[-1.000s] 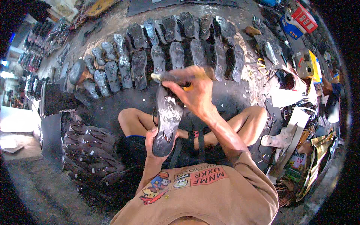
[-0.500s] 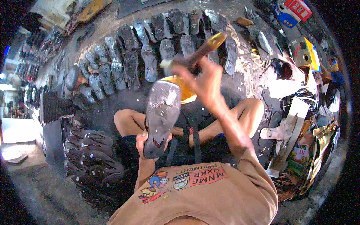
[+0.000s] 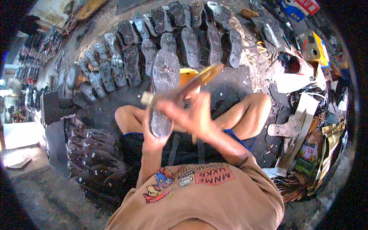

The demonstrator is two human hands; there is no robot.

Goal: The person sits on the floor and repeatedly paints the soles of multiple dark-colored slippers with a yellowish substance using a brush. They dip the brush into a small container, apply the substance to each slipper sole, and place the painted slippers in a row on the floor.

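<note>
A dark grey sandal sole [image 3: 165, 74], wet and shiny in patches, stands nearly upright in the view. My left hand [image 3: 154, 140] grips its near end, fingers wrapped round the edge. Smeared by motion, my right hand [image 3: 191, 117] is closed round a brush [image 3: 204, 78] with a yellowish wooden handle. The pale tip of the brush lies over the left edge of the sole, around its lower middle; whether it touches is too blurred to tell. Behind the sole and the brush, a yellow container [image 3: 187, 75] shows in part.
Rows of dark soles [image 3: 131, 65] lie on the floor in an arc ahead. Stacked dark sandals [image 3: 96, 153] sit at my left. On my right are a yellow box [image 3: 315, 49], white sheets [image 3: 289, 83], a pale sole-shaped piece [image 3: 281, 129] and scraps. My crossed legs [image 3: 249, 115] frame the work.
My right hand has swung down and left with the brush, from above the container to across the sole. My left hand has raised the sole slightly away from me.
</note>
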